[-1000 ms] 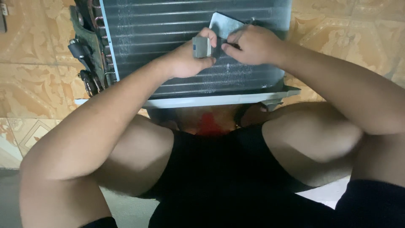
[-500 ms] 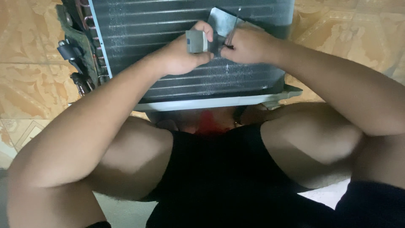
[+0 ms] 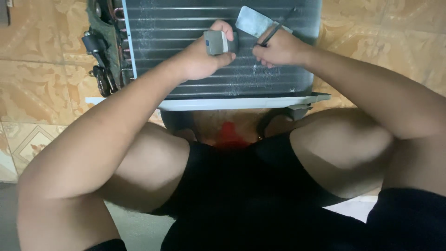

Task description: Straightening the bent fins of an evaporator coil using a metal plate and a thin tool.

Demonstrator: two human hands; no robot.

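My left hand (image 3: 204, 58) grips a small grey rectangular part (image 3: 217, 42) over a finned metal coil (image 3: 195, 23) that lies on the floor in front of my knees. My right hand (image 3: 276, 49) is closed around a thin dark tool (image 3: 276, 30) whose shaft points up and right. A flat silvery metal piece (image 3: 253, 21) lies on the fins just above my right hand. The two hands are a short gap apart.
Copper tubes and dark wiring parts (image 3: 100, 51) cluster at the coil's left end. A pale frame edge (image 3: 241, 102) runs along the coil's near side. A red object (image 3: 230, 135) shows between my knees. Patterned tan floor tiles (image 3: 42, 60) surround everything.
My hands have drawn apart: the left one with the grey part shifted slightly left, the right one with the tool moved right. The view shifted a little.
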